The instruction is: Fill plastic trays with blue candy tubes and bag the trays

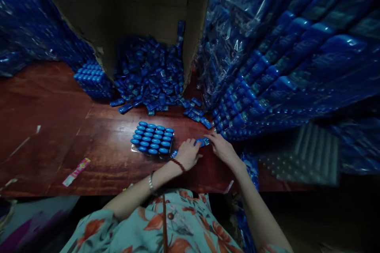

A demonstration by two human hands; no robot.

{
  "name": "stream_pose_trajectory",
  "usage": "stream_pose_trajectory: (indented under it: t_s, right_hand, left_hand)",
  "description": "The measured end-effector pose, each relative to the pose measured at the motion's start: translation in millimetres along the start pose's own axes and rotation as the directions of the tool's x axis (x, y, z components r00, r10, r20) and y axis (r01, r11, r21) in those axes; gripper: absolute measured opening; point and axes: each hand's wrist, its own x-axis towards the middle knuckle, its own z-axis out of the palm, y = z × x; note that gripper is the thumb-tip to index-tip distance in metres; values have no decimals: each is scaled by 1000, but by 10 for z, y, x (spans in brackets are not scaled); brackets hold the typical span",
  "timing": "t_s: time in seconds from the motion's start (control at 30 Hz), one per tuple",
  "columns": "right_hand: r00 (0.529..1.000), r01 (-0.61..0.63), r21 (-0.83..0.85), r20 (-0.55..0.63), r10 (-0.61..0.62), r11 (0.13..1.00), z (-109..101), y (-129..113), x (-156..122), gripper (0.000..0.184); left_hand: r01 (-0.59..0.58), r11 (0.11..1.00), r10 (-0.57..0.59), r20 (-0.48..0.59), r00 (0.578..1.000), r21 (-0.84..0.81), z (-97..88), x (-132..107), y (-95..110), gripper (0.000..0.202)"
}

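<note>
Some blue packets (205, 141) meet my left hand (188, 153) and right hand (221, 147), grip unclear, as I apparently align them, next needing squared edges.

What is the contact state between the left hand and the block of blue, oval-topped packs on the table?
Apart. In the head view, a strip of tabletop shows between the left hand and the right side of the block.

Packets (205, 141) are blue, the table (103, 134) russet, the garment (181, 227) floral.
</note>
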Motion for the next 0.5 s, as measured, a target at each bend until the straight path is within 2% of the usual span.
stream_pose_trajectory:
  t_s: [0.07,0.13,0.23,0.37,0.43,0.5]
  right_hand:
    - [1000,-17,-44,9,17,999,20,24,78,50]
    - [997,-77,-101,5,78,992,40,70,82,54]
    - [991,-122,-108,43,127,987,96,137,24,60]
    - [989,-136,-69,55,140,988,219,166,-50,53]
    - [988,-147,-34,38,149,988,301,140,-78,45]
    - [993,-112,80,42,109,990,394,88,-113,37]
  left_hand:
    - [68,993,-72,43,996,92,135,254,81,42]
    - [82,992,-90,79,993,100,195,393,87,38]
    - [46,996,-56,141,988,73,200,359,21,34]
    - [-37,999,38,165,986,-8,77,-36,-119,29]
    - [-103,983,123,127,984,-154,-64,-335,-217,24]
    - [-130,927,148,24,989,-351,-247,-685,-342,23]
